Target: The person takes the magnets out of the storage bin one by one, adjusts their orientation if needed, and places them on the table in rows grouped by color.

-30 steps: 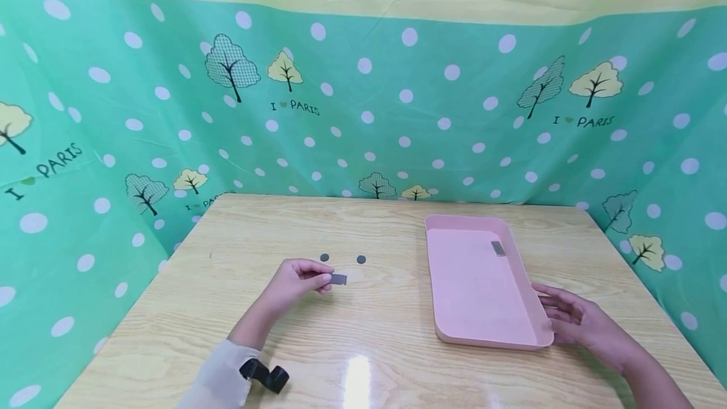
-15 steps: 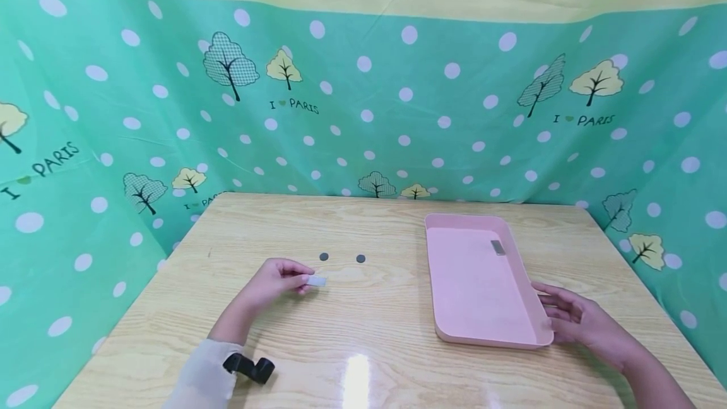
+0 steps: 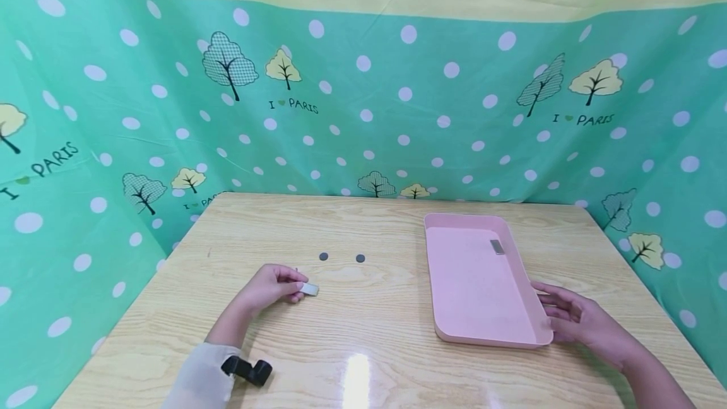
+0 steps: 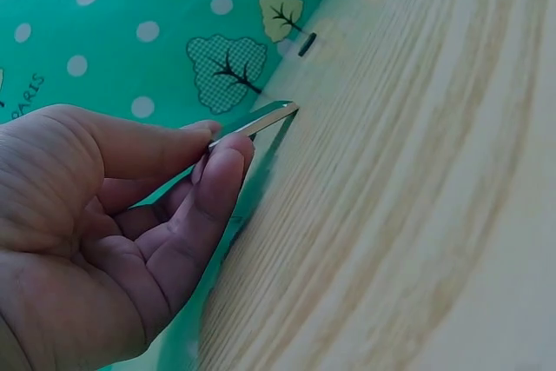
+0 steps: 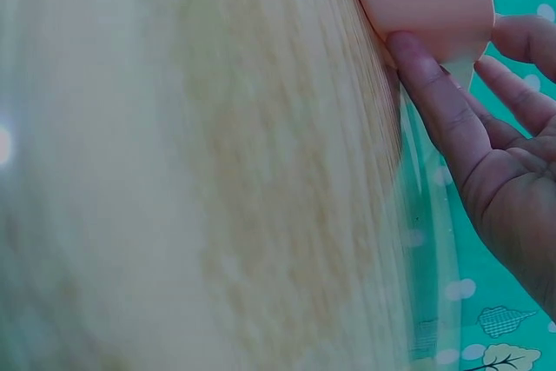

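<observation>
Between thumb and fingers, my left hand (image 3: 274, 288) pinches a small flat rectangular silver plate (image 3: 309, 289) at one end. The left wrist view has this thin plate (image 4: 269, 115) tilted, its free end low over the wood. Two dark round discs (image 3: 324, 257) lie farther back on the table. To the right is a shallow pink tray (image 3: 479, 295), and a similar small rectangular plate (image 3: 497, 247) lies inside it by the right wall. My right hand (image 3: 585, 327) touches the tray's near right corner with fairly straight fingers; its thumb rests against the wall in the right wrist view.
The wooden table (image 3: 386, 365) runs back to a green dotted curtain (image 3: 341, 100) that encloses it at the rear and both sides. A black band with a camera (image 3: 247, 370) sits on the left wrist.
My left hand has drawn the silver plate left and a little nearer, away from the discs, and tilted it. The right hand and tray have stayed in place.
</observation>
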`<state>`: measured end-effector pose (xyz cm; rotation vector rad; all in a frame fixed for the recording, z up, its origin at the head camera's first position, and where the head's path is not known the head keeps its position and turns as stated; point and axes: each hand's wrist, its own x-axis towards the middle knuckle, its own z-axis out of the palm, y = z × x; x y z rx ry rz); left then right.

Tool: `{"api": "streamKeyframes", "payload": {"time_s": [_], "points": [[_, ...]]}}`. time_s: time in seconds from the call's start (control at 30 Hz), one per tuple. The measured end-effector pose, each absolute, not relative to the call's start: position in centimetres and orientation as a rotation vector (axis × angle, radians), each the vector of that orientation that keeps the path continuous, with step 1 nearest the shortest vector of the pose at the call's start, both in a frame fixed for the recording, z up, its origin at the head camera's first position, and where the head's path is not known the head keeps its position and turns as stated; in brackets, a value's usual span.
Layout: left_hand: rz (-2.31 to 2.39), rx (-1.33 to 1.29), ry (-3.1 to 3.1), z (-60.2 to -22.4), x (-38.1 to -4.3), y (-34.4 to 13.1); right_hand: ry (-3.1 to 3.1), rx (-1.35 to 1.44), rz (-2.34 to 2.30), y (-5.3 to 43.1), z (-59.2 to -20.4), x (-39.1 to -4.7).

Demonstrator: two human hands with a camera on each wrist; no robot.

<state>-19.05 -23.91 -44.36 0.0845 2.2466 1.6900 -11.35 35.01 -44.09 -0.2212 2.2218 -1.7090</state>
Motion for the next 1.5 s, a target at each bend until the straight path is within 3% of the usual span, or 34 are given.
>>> {"api": "streamKeyframes", "payload": {"time_s": [0.73, 1.5], "points": [[1.103, 0.503, 2.798, -44.45, -19.1, -23.58, 2.202, -0.259, -1.727, 34.98, -44.07, -11.25], [1.178, 0.467, 2.781, -44.19, -18.82, -23.39, 2.235, -0.248, -1.699, 34.89, -43.95, -11.21]]}}
